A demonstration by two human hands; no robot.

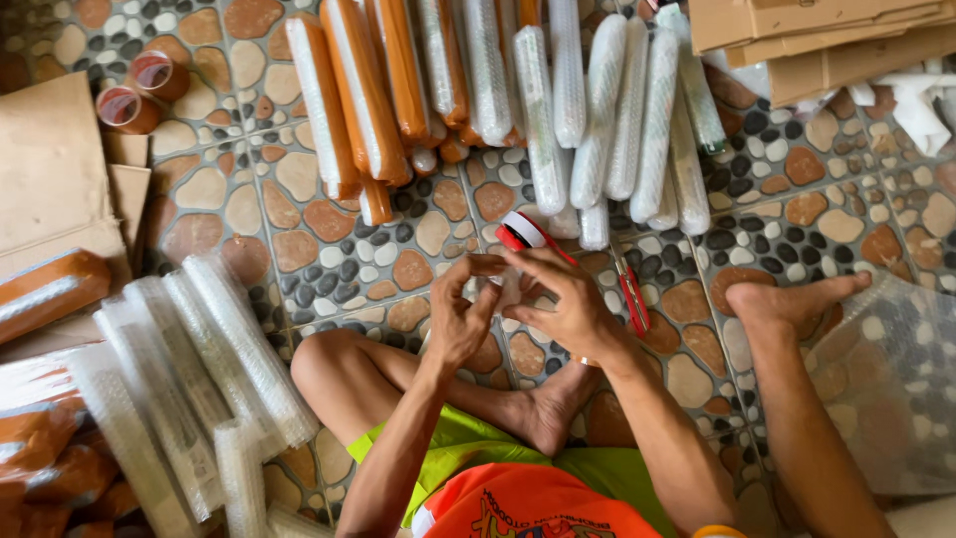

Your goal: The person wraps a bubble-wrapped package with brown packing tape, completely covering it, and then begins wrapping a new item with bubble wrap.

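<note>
Beyond the hands, long orange tubes in clear wrap (363,95) lay beside white bubble-wrapped rolls (617,110). The pebble-patterned floor tiles (329,249) showed brown, cream and black. Just right of the hands lay red-handled scissors (633,296).

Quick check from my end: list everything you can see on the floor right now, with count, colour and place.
Bubble-wrapped rolls: about eight, white, top centre.
Orange wrapped rolls: about six, top centre-left; more orange ones at the left edge.
Clear bubble-wrap tubes: about five, lower left.
Tape rolls: two, brown, top left.
Tape dispenser: one, red and white, centre, just beyond the hands.
Scissors: one, red handles, right of the hands.
Flat cardboard: a stack, brown, top right; more at left.
Bubble-wrap sheet: one, clear, right.
Pebble-pattern floor: under everything.
Left hand, right hand: together at centre, on something small I cannot make out.
</note>
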